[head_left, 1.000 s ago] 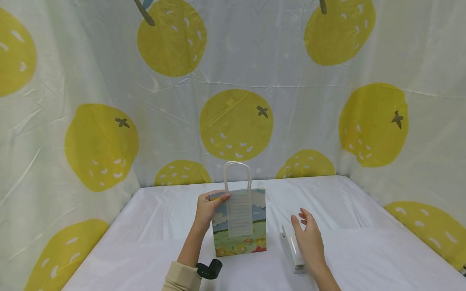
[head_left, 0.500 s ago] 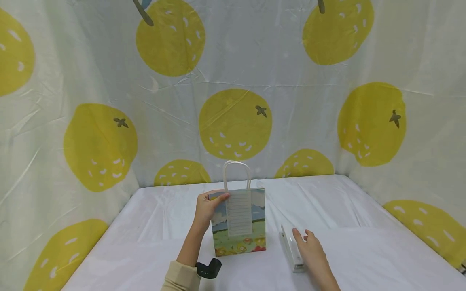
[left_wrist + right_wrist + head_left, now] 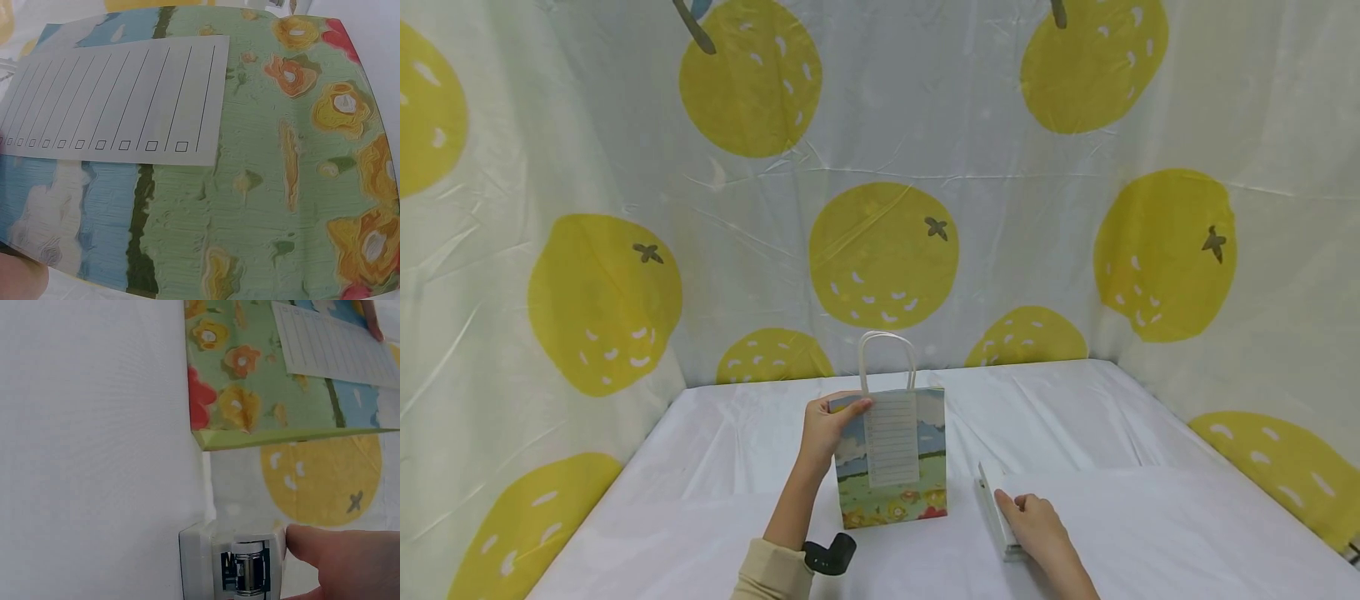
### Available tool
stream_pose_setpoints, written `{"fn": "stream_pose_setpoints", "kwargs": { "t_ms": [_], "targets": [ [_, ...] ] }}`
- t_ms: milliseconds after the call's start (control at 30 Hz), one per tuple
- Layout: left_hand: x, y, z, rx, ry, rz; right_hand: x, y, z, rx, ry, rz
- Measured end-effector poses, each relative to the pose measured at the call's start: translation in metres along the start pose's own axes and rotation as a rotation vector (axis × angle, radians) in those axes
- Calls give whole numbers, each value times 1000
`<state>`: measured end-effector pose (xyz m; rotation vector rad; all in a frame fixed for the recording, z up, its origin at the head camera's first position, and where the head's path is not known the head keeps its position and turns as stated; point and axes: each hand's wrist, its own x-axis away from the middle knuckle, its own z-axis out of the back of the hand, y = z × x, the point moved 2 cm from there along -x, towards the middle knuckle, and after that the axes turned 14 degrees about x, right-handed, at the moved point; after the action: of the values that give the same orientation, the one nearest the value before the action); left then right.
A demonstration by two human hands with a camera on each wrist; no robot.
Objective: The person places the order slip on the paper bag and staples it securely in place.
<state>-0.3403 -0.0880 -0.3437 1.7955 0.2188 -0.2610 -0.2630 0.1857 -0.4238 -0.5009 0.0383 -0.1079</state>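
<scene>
Paper bag (image 3: 891,458) stands on white tablecloth (image 3: 1150,533), fruit-printed curtain (image 3: 992,150) (slightly creased) behind.

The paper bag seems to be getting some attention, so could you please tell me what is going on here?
A person's left hand holds the flowery paper bag upright by its upper left side, and a lined sheet lies flat against its front. The right hand grips what looks like a white stapler, lying on the white-covered table to the right of the bag and apart from it.

left sleeve (image 3: 772,571): light beige | left wrist device (image 3: 833,556): black, bent, round-ended
</scene>
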Motion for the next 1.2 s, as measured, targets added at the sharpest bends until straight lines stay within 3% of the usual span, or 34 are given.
{"fn": "stream_pose_setpoints", "kwargs": {
  "t_ms": [567, 900, 1133, 1200],
  "targets": [
    [-2, -1, 1, 14, 1, 15, 2, 0, -2, -121, -29, -33],
    [-1, 0, 0, 14, 9, 12, -1, -4, 0, -184, 87, -30],
    [-1, 1, -1, 31, 6, 16, -7, -8, -2, -554, 26, -72],
    [-1, 1, -1, 30, 7, 17, -7, -9, -1, -615, 27, -60]
  ]
}}
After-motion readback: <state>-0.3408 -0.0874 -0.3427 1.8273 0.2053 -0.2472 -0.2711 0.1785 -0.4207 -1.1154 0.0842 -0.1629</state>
